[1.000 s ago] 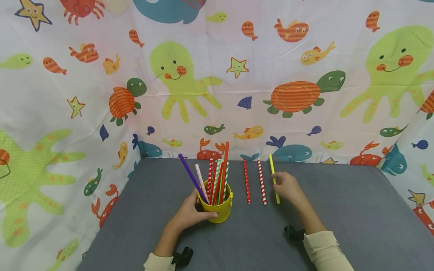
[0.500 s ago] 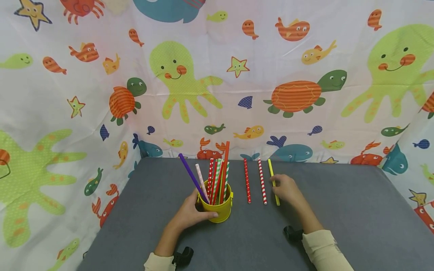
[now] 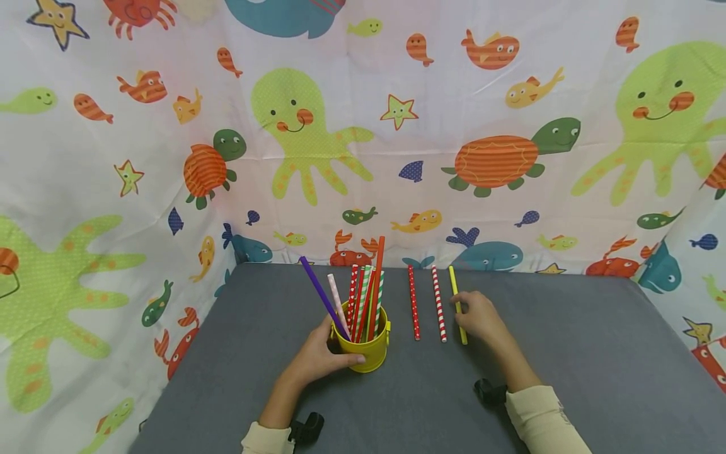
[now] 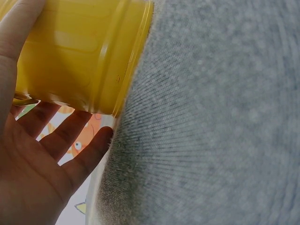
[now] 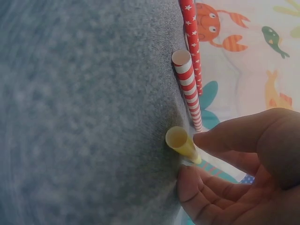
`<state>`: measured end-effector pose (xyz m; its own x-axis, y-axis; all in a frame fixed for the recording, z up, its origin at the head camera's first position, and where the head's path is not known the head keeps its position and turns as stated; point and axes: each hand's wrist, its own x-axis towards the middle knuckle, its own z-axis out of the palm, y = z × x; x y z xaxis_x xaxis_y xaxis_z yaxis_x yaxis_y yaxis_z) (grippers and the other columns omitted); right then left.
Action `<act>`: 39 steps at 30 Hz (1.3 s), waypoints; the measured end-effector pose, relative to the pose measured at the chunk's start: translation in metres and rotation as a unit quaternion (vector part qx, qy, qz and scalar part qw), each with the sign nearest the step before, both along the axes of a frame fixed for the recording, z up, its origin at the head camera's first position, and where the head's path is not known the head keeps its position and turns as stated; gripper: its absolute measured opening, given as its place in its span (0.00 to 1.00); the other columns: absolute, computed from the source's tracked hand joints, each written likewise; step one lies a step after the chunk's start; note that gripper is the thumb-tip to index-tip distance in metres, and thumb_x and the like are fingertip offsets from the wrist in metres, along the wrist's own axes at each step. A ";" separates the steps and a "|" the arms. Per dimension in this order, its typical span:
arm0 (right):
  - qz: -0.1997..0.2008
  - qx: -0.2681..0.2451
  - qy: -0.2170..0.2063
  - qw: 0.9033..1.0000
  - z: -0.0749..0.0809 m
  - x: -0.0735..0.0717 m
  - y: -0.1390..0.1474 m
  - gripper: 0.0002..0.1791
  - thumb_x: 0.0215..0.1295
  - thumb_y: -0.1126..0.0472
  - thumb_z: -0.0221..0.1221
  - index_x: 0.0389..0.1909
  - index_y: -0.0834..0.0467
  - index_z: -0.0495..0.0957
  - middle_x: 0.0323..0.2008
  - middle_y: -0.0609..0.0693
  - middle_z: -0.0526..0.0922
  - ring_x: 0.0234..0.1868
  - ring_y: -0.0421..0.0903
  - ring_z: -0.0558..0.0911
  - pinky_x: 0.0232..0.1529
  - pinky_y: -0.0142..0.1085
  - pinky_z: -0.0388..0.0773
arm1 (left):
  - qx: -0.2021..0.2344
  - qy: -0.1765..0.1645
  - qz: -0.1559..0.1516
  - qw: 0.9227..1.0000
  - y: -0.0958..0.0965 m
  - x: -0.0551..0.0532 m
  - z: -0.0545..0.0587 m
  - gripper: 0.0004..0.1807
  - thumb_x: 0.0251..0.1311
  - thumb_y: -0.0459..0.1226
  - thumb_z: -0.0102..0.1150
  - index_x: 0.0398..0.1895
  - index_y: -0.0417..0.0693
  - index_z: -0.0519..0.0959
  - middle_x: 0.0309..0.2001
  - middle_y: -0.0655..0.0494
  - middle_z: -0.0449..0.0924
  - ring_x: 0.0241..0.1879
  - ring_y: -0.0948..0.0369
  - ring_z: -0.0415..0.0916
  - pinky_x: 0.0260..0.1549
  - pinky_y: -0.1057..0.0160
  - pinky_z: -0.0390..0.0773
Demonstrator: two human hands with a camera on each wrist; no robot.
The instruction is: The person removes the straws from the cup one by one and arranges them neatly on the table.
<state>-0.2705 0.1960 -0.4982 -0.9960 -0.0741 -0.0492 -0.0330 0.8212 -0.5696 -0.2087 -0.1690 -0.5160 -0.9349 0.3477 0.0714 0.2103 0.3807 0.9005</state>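
Note:
My left hand holds a small yellow metal bucket from its left side, the thumb across its front. In the left wrist view, the thumb lies over the bucket and the fingers spread behind it. Several paper straws lean in the bucket, among them a purple straw and an orange straw. On the table, my right hand has its thumb and fingers around a yellow straw. Its open end shows between the fingertips in the right wrist view, the straw close against the tabletop.
Left of the yellow straw lie a red-and-white striped straw and a red straw with white stars, roughly parallel. The grey table ends at a cloth backdrop printed with sea animals. Each wrist wears a black camera.
Over the first half second, the right hand drew the yellow straw slightly toward the person and it settled beside the striped one. Since then both hands have stayed almost still.

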 end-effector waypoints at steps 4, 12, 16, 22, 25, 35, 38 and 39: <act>-0.003 -0.002 -0.004 1.000 -0.002 0.001 0.000 0.19 0.59 0.69 0.63 0.53 0.65 0.82 0.55 0.70 0.75 0.49 0.60 0.74 0.43 0.52 0.78 | 0.002 -0.001 -0.002 1.000 0.000 0.000 0.000 0.53 0.45 0.51 0.81 0.73 0.61 0.59 0.62 0.61 0.74 0.60 0.61 0.74 0.62 0.49 0.71; 0.008 0.002 0.038 0.999 0.003 0.005 -0.003 0.19 0.58 0.68 0.64 0.52 0.67 0.81 0.53 0.71 0.75 0.51 0.64 0.76 0.47 0.57 0.77 | 0.003 -0.002 0.000 1.000 0.000 -0.001 0.001 0.53 0.45 0.52 0.81 0.73 0.62 0.59 0.62 0.62 0.74 0.60 0.61 0.74 0.62 0.49 0.71; 0.011 0.001 0.071 0.997 0.012 0.008 -0.009 0.18 0.61 0.67 0.63 0.51 0.67 0.81 0.50 0.69 0.77 0.41 0.58 0.78 0.40 0.53 0.78 | 0.000 0.001 0.002 1.000 0.001 0.000 0.000 0.53 0.44 0.52 0.81 0.73 0.63 0.59 0.61 0.62 0.75 0.58 0.61 0.75 0.60 0.50 0.72; 0.024 -0.052 0.057 0.997 0.036 0.019 -0.025 0.15 0.67 0.64 0.60 0.53 0.65 0.81 0.47 0.60 0.83 0.41 0.54 0.81 0.37 0.48 0.82 | 0.004 -0.001 0.002 1.000 0.001 0.000 0.000 0.54 0.44 0.51 0.81 0.73 0.63 0.59 0.62 0.61 0.74 0.58 0.61 0.75 0.60 0.51 0.72; 0.045 -0.079 0.051 0.995 0.048 0.025 -0.033 0.14 0.68 0.63 0.60 0.52 0.62 0.81 0.44 0.56 0.85 0.42 0.53 0.82 0.38 0.47 0.83 | 0.002 0.000 0.001 1.000 0.000 0.000 0.000 0.53 0.44 0.51 0.81 0.73 0.62 0.59 0.62 0.61 0.74 0.59 0.61 0.75 0.60 0.51 0.72; 0.134 -0.152 0.111 0.973 0.087 0.045 -0.071 0.13 0.69 0.63 0.61 0.52 0.59 0.82 0.38 0.48 0.85 0.34 0.43 0.80 0.35 0.40 0.80 | 0.004 0.001 0.002 1.000 0.001 0.000 0.000 0.52 0.45 0.51 0.81 0.72 0.59 0.60 0.60 0.60 0.76 0.57 0.61 0.76 0.60 0.51 0.73; 0.164 -0.162 0.133 0.964 0.098 0.048 -0.086 0.15 0.68 0.64 0.62 0.55 0.59 0.81 0.35 0.47 0.85 0.31 0.41 0.80 0.34 0.39 0.79 | 0.007 0.002 0.000 1.000 0.001 0.000 0.001 0.52 0.45 0.51 0.81 0.72 0.60 0.60 0.60 0.61 0.76 0.56 0.62 0.76 0.59 0.52 0.73; 0.175 -0.163 0.139 0.961 0.100 0.048 -0.092 0.17 0.68 0.64 0.62 0.57 0.59 0.79 0.34 0.46 0.84 0.29 0.41 0.79 0.33 0.39 0.79 | 0.009 0.003 -0.002 1.000 0.001 0.000 0.001 0.51 0.45 0.50 0.81 0.72 0.60 0.60 0.60 0.62 0.76 0.56 0.62 0.76 0.59 0.52 0.74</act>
<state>-0.2229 0.1044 -0.3982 -0.8787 -0.3730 0.2980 -0.4627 0.5115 -0.7240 -0.2088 -0.1680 -0.5154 -0.9329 0.3504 0.0837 0.2181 0.3644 0.9054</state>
